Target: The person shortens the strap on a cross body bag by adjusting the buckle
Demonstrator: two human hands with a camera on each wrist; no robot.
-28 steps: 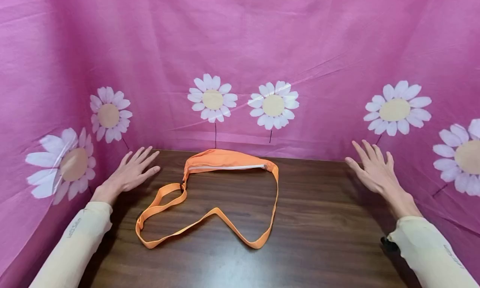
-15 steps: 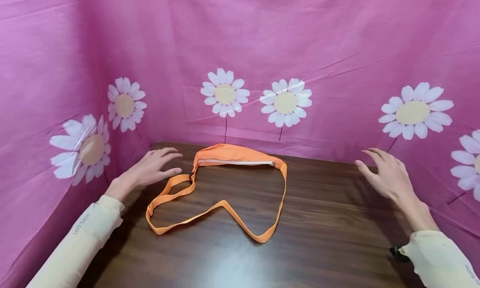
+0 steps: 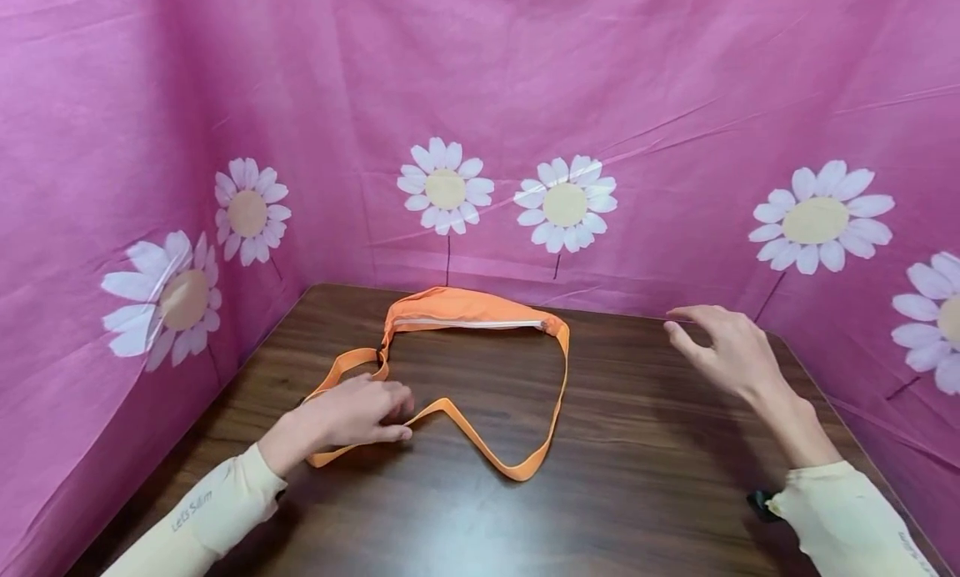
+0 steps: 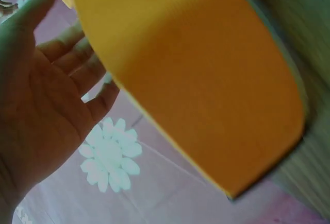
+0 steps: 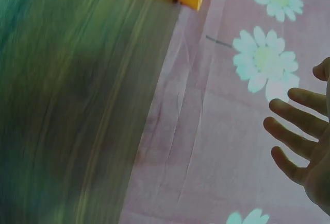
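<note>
An orange waist bag (image 3: 465,304) with a white zip lies near the back of the table, its long strap (image 3: 525,467) looped toward the front. Over the left part of that strap is my left hand (image 3: 348,414), fingers relaxed and slightly bent, hiding part of it. The left wrist view has a wide orange band, the strap (image 4: 206,85), close to the camera; the hand's fingers (image 4: 77,54) are spread, not gripping it. Whether they touch it I cannot tell. My right hand (image 3: 727,352) hovers above the table's right side, holding nothing, fingers loosely extended.
A brown wood-grain table (image 3: 637,494) carries the bag. Pink cloth (image 3: 480,77) printed with white daisies hangs behind it and along both sides. A small black item (image 3: 763,505) shows by the right sleeve cuff.
My left hand has come from the table's left edge inward and toward the front, over the strap. My right hand has shifted a little to the left. The bag lies as before.
</note>
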